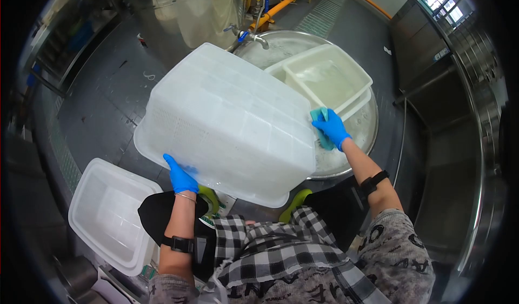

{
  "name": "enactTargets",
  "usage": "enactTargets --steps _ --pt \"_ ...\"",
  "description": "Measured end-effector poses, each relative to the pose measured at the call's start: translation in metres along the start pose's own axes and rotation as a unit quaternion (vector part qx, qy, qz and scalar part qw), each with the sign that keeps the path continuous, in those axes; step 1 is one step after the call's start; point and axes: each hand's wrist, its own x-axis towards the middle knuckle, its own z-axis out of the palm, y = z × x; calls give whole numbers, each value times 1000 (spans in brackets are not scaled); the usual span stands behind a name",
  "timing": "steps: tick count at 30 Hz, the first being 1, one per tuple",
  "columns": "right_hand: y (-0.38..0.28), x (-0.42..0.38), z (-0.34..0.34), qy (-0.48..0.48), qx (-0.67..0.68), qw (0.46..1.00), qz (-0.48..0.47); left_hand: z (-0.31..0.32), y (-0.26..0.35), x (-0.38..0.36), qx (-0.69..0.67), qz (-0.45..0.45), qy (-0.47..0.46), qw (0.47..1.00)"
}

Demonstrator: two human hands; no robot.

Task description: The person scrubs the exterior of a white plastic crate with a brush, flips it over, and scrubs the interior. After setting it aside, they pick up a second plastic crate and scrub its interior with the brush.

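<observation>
A large white plastic basket [227, 115] with perforated sides is tipped, its closed bottom facing up, partly over a round metal tub [374, 117]. My left hand [181, 174], in a blue glove, grips the basket's near left rim; its thumb lies outside and its fingers show faintly through the wall. My right hand [334, 128], also gloved in blue, is closed on a teal cleaning cloth [323, 136] at the basket's right end. Behind that hand, white rectangular trays [354, 90] rest in the tub, the upper one holding cloudy water.
A white bin [111, 212] stands on the floor at lower left. A metal tap [254, 38] reaches over the tub's far edge. Stainless steel counters [432, 61] line the right side. Tall pale containers [203, 15] stand at the back. Floor drain grates [323, 15] lie beyond the tub.
</observation>
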Motion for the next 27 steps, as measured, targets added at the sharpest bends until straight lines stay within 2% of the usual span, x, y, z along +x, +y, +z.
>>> enactTargets --steps 1,2,4,5,8,9,10,12,15,17,18,20,22,24,25,27 --pt "-17 3 -3 31 -109 992 -56 2 3 -1 24 7 18 1000" --pt "-43 4 -7 20 -112 991 -63 2 3 -1 25 8 18 1000" --pt "-85 23 -6 -41 -141 985 -85 3 3 3 63 28 78 995" --pt "-110 31 -2 -85 -170 973 -134 6 4 3 61 32 77 995" --pt "-172 68 33 -202 -304 893 -265 9 5 -2 64 28 94 993" --pt "-196 80 46 -233 -327 878 -261 11 4 -2 66 24 85 994" --pt "-218 92 61 -256 -324 871 -267 13 5 -2 69 22 77 994" --pt "-257 128 93 -227 -292 863 -345 12 6 -2 71 24 89 993" --pt "-297 158 111 -209 -235 886 -341 6 9 -4 69 17 81 994" --pt "-296 194 124 -169 -262 897 -313 4 8 -2 64 29 85 994" --pt "-274 216 130 -186 -298 871 -345 5 9 -2 62 30 90 994" --pt "-232 221 112 -254 -186 914 -255 4 13 -4 66 21 101 992" --pt "-188 208 80 -285 -212 920 -164 3 12 -3 70 10 108 992" --pt "-137 178 40 -287 -219 925 -119 1 13 -2 12 -8 40 999" --pt "-95 178 23 -306 -259 912 -84 2 12 -1 12 -12 37 999" --pt "-44 136 -20 -328 -198 924 15 5 11 0 6 13 47 999"
